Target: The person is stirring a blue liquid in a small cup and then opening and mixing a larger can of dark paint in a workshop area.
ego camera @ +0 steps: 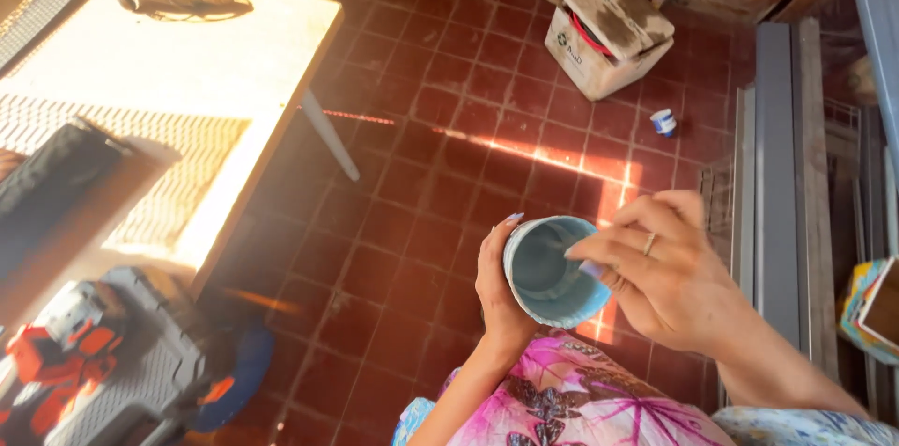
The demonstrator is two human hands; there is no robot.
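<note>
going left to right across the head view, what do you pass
red power tool → sunlit table → left hand → pale blue cup → right hand → grey metal frame pieces

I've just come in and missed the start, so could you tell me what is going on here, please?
A person stands on a red tiled floor, holding a light blue cup tilted on its side in the left hand. The right hand is at the cup's rim, its fingers reaching into the opening. A sunlit table stands to the left, and a worn cardboard box and a small blue-and-white pot sit on the floor beyond.
</note>
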